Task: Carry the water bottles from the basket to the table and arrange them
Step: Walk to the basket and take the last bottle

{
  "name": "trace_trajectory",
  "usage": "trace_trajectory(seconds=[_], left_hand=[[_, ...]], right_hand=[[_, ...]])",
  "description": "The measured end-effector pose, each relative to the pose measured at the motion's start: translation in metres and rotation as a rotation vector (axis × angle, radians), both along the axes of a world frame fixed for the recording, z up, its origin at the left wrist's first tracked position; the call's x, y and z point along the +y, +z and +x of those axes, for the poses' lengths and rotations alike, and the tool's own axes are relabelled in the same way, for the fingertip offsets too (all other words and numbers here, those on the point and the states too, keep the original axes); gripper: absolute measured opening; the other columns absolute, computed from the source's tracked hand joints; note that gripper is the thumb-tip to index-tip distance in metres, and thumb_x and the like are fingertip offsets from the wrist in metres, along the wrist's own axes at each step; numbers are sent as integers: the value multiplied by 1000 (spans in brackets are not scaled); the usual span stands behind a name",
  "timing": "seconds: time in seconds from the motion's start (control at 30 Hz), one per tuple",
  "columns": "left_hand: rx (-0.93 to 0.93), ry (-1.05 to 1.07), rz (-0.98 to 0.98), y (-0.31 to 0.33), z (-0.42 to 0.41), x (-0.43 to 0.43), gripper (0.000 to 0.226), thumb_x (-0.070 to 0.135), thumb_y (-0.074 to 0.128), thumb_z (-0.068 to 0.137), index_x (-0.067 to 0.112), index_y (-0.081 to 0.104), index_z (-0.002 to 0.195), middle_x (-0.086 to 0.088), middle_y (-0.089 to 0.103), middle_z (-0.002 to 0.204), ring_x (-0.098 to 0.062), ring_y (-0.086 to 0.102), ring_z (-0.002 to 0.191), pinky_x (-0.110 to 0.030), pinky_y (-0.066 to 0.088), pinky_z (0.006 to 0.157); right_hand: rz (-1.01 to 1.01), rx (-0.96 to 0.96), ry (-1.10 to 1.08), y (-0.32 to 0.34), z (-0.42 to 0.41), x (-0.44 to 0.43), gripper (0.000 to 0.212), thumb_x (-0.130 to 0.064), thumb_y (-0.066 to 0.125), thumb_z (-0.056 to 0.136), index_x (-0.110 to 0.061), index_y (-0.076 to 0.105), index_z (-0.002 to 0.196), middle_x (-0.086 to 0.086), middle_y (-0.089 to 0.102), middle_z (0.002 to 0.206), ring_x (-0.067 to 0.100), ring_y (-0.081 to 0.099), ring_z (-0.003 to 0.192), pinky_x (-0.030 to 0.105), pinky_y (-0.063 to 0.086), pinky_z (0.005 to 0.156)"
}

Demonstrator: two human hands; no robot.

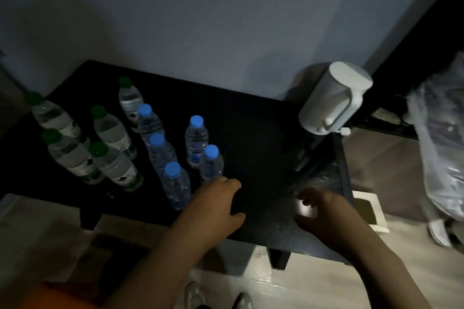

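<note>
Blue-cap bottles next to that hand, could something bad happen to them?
1. The left hand is right beside the nearest blue-cap bottle. A bump might tip it into the bottles standing close by.
2. The front blue-cap bottle stands near the edge of the table and could drop to the floor if nudged.
3. The room is dim, so a reach may be misjudged.

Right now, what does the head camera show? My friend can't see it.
On a dark table stand five green-capped bottles at the left and five blue-capped bottles beside them. The left hand is near the blue ones; the right hand is blurred. A white jug stands at the right.
</note>
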State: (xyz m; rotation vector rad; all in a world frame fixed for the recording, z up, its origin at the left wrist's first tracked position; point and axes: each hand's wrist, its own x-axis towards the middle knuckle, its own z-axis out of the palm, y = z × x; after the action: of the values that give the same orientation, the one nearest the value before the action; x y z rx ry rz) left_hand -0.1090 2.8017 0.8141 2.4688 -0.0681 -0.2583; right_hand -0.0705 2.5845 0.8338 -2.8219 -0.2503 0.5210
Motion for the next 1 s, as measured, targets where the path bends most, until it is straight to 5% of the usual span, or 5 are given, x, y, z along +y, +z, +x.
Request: trace_trajectory(seconds=[0.2, 0.37, 0.77, 1.0], left_hand=[[-49, -175, 57, 10, 15, -76, 56, 35, 61, 87, 26, 38, 137, 5, 45, 133, -13, 45, 121, -28, 42, 100], [-104, -318, 63, 22, 7, -164, 51, 37, 62, 85, 27, 44, 132, 6, 49, 127, -12, 49, 116, -25, 43, 95], [-155, -689, 41, 40, -50, -426, 45, 38, 64, 80, 23, 53, 121, 4, 56, 118, -15, 56, 109, -34, 48, 92], [-147, -915, 37, 37, -50, -547, 52, 39, 63, 81, 26, 46, 128, 7, 54, 124, -12, 54, 109, -26, 47, 86]], right_hand=[[64, -70, -190, 12, -31, -78, 45, -26, 73, 77, -21, 61, 119, -7, 59, 103, 15, 60, 102, 25, 47, 86], [100, -132, -359, 22, -76, -167, 35, -28, 73, 76, -23, 64, 109, -9, 61, 99, 11, 57, 94, 21, 38, 71], [83, -187, -772, 37, -215, -397, 41, -32, 68, 79, -26, 59, 118, -7, 61, 115, 9, 57, 106, 23, 45, 82], [73, -193, -996, 34, -255, -485, 41, -31, 65, 82, -25, 58, 121, -5, 59, 122, 10, 55, 109, 20, 41, 81]])
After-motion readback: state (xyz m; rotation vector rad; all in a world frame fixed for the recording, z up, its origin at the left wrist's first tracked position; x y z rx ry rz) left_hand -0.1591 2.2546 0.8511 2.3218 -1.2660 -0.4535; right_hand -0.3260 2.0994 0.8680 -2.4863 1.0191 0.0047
